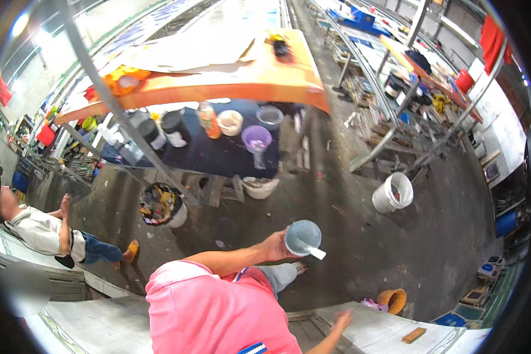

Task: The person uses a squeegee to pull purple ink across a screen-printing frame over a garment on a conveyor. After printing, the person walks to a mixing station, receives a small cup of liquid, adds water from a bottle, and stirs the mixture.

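My left hand is closed round a translucent plastic cup with pale contents and a white flat stick leaning over its rim. My right hand is at the lower right, holding nothing visible, its fingers loosely apart. It is near a white ledge that bears a small brown block. Ahead, a dark shelf under an orange-covered table holds a purple cup, a white tub, an orange-labelled bottle and several other containers.
A person in a pale shirt stands at the left, hands raised. On the floor are a bin of waste, a white bucket and an orange bucket. Long metal-framed tables run back at the right. A diagonal metal post crosses the left.
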Demonstrator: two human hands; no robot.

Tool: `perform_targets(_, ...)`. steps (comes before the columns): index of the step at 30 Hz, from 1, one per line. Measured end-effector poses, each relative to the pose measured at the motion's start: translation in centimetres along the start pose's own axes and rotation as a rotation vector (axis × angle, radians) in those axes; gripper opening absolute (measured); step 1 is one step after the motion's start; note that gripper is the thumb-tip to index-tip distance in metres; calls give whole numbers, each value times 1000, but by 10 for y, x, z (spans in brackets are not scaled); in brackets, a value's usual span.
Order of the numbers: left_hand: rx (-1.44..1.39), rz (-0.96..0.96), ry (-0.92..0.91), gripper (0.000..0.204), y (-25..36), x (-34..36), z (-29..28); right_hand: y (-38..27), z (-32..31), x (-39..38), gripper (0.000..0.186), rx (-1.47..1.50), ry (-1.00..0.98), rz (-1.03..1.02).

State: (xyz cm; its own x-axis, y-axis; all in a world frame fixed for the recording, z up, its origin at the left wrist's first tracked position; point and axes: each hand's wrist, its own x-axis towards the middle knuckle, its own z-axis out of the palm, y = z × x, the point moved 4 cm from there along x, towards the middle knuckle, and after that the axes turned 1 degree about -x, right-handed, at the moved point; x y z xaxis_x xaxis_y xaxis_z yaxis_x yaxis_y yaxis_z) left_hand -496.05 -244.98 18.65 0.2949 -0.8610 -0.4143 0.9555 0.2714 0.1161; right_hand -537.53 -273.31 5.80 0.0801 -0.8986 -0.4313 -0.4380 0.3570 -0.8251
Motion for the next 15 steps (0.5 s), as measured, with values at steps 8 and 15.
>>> perform_targets(8, -60, -38, -39, 48, -59, 281, 129, -87, -78, 220, 41, 140, 98, 47)
perform_targets(15, 77, -166, -244, 48, -113, 555, 321, -19, -34, 206, 41, -199, -240, 532)
